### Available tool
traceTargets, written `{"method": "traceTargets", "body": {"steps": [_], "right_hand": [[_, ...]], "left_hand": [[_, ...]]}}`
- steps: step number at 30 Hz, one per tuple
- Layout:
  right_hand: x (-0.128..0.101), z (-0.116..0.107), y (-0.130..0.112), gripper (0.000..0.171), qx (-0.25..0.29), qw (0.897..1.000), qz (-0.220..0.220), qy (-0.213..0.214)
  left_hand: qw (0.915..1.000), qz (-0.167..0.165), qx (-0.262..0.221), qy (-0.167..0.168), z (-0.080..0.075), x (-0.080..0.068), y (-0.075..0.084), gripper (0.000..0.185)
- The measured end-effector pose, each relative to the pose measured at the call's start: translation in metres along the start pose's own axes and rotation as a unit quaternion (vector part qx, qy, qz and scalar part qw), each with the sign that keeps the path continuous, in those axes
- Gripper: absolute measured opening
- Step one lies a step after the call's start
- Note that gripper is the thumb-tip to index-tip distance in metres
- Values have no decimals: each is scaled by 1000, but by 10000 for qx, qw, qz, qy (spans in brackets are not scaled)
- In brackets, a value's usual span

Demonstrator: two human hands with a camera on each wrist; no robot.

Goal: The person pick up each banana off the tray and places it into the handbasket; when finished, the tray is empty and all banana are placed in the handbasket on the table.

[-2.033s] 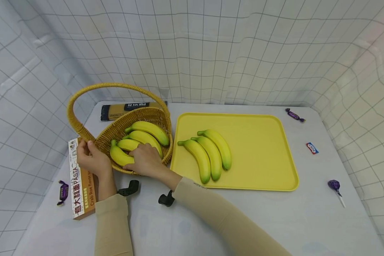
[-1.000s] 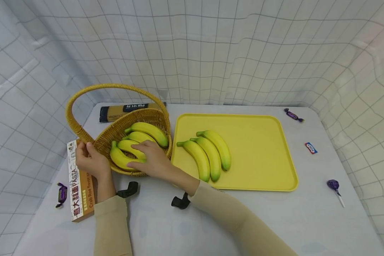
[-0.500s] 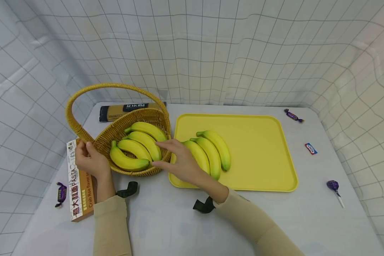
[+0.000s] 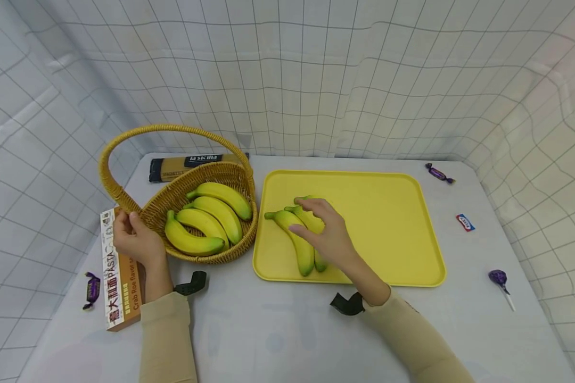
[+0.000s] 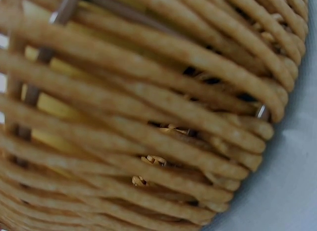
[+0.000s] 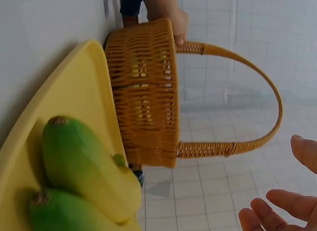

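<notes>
I watch the left hand [image 4: 138, 240] grip the basket [image 4: 227, 256], four bananas [image 4: 221, 214] inside! Right of the basket, the right hand [image 4: 333, 236] hovers, fingers [image 4: 320, 207] wide, over bananas [image 4: 298, 240] on a tray [image 4: 388, 223]

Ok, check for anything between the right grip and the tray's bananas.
Nothing visible does: the right grip hangs above the bananas on the yellow tray, only a gap between them. The basket stands beside the tray, out of that path.

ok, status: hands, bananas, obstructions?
Left hand grips basket where handle joins. Right hand empty, above tray. Four bananas in basket, three on tray. Possible obstruction: handle arching over basket.
</notes>
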State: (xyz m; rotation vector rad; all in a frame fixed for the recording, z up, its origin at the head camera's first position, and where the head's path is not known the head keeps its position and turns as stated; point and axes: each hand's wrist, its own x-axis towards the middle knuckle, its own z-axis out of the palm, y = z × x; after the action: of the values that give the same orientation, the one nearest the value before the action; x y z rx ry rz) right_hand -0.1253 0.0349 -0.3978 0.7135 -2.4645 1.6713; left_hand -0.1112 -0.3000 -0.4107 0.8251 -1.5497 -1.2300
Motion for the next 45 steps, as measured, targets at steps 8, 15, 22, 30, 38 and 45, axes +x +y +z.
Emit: {"method": "traceTargets", "body": {"steps": [8,15,22,30,38,45], "right_hand": [[-4,-30,27,57,-504,9971,322,476],[-3,-39,52,72,-660,9932,880,367],[-2,-40,67,79,-536,9857,1598,64],[-1,-36,81,82,-562,9823,1786,-82],[-3,-34,89,81,-545,9772,2034,-260],[-3,-33,95,81,-550,9737,2186,-338]], "left_hand": [[10000,19,60,9,0,-1,4,27],[10000,-1,76,19,0,1,-3,27],[9999,-5,147,-17,3,16,-35,28],[10000,-4,70,-48,2,19,-39,27],[9997,-125,228,-26,3,18,-37,29],[9998,-99,184,8,3,19,-38,28]]}}
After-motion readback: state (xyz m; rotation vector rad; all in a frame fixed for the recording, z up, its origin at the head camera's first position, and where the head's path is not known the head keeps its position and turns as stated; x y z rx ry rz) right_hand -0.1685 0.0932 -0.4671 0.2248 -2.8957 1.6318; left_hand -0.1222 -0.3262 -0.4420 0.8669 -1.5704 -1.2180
